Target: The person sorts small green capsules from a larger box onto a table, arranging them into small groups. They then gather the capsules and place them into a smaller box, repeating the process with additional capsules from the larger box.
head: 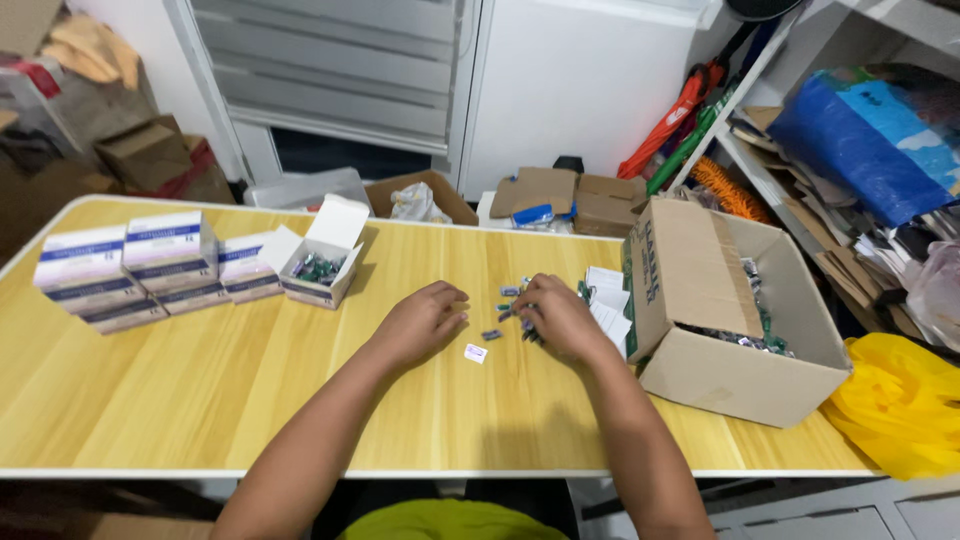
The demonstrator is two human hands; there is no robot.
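We seem to be gathering the small packets (512, 305) mid-table — right hand (560, 318) curled over them, left hand (425, 320) loosely closed, seemingly empty — next needs a firm pinch toward the open box (318, 268)

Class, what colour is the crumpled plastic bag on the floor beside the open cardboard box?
Bright yellow: the crumpled plastic bag, clearest in the head view.

Smooth wood-grain table (250, 380) (slightly glossy); matt brown cardboard box (735, 385); paper slips (610, 300).

Stacked white-and-blue cardboard cartons (125, 268) at counter left; one open white carton (318, 265) beside them; open brown corrugated box (735, 310) at right; small white label (476, 352) centre.
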